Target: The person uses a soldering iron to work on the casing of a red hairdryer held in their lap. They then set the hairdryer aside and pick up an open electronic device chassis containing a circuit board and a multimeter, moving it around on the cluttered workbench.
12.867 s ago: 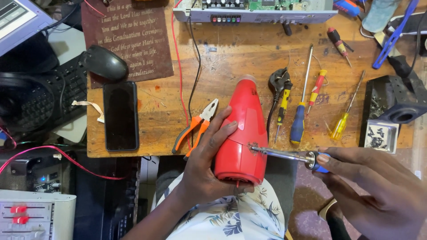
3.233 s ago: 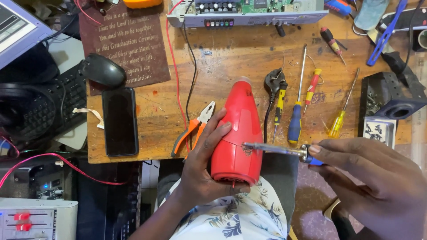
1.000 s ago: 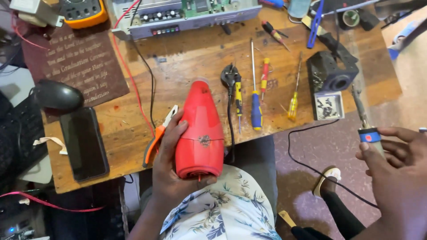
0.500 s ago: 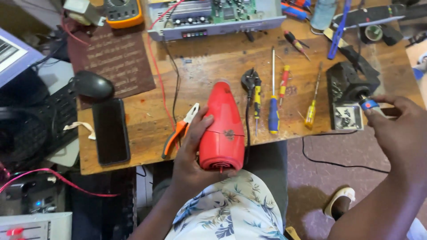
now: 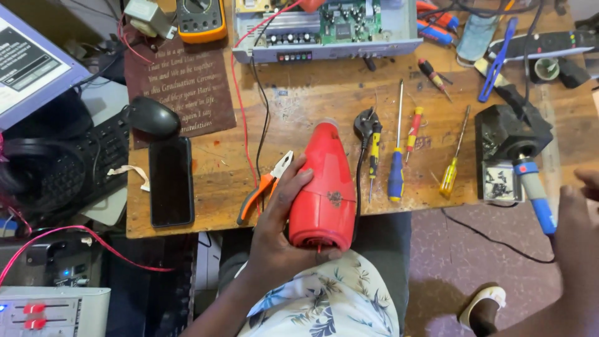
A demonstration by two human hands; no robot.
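Cluttered with tools and electronics, a worn wooden counter [image 5: 312, 106] fills the view from above, its near edge meeting the lap of a person in a floral shirt [image 5: 324, 299]; the left hand [image 5: 277, 218] wraps around the wide rear end of a red hair dryer [image 5: 323, 187], fingers curled up its left side and thumb under the back rim, holding it so the narrow nozzle points away across the counter while the rear hangs over the edge; the right hand [image 5: 577, 243] sits blurred at the right border of the frame, just beside the blue-and-grey handle of a soldering iron [image 5: 535, 193] that rests in a black stand [image 5: 505, 134], and whether the fingers are spread or closed cannot be told; orange-handled pliers [image 5: 265, 186] lie touching the left hand's fingers; to the right of the dryer lie black-and-yellow pliers [image 5: 372, 140], a blue-handled screwdriver [image 5: 396, 156], a red-and-yellow screwdriver [image 5: 413, 128] and a yellow-handled screwdriver [image 5: 450, 168]; a small tray of dark screws [image 5: 499, 186] sits at the foot of the stand; farther left are a black phone [image 5: 170, 181], a computer mouse [image 5: 154, 117] and a brown plaque [image 5: 181, 84]; an open circuit chassis [image 5: 331, 28] and a yellow multimeter [image 5: 199, 19] line the far edge.
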